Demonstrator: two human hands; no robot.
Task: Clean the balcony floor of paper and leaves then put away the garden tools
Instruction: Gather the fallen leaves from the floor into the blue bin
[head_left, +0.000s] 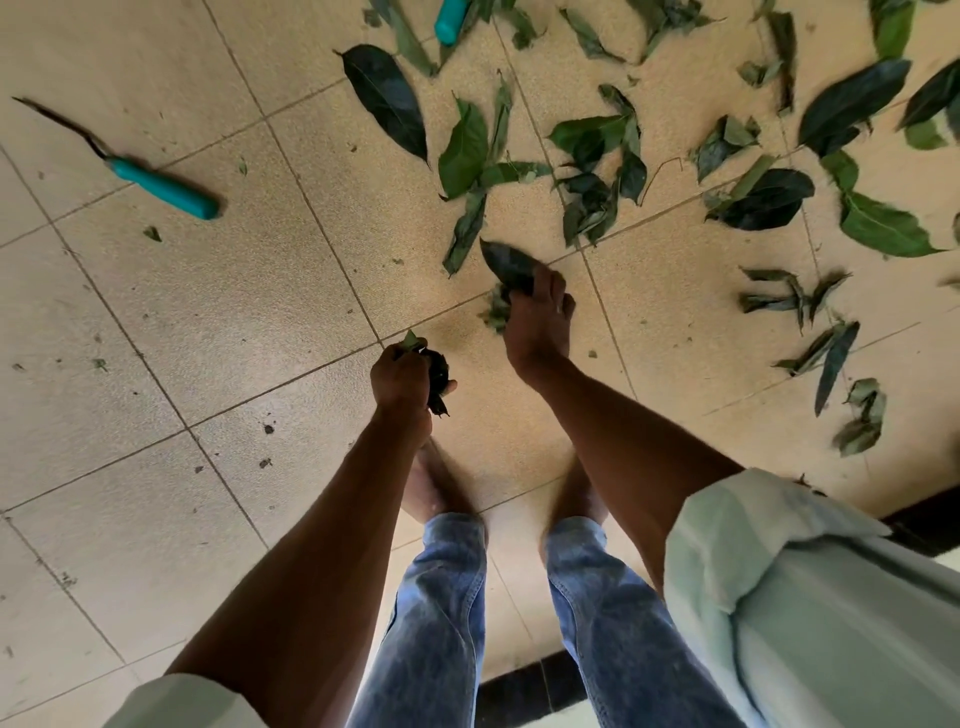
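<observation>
My left hand (402, 376) grips a bunch of dark leaves (436, 376) just above the beige tiled floor (234, 291). My right hand (537, 317) reaches down ahead of it and pinches a dark leaf (506, 265), with smaller green bits under the palm. Several green and dark leaves (597, 171) lie scattered over the tiles ahead and to the right. A garden tool with a teal handle (161, 187) and a thin dark blade lies on the floor at the left. A second teal handle (449, 21) shows at the top edge among leaves.
My bare feet (431, 488) and jeans stand on the tiles below my hands. Small leaf crumbs dot the floor on the left. A dark threshold strip (924, 519) runs along the right and bottom edge.
</observation>
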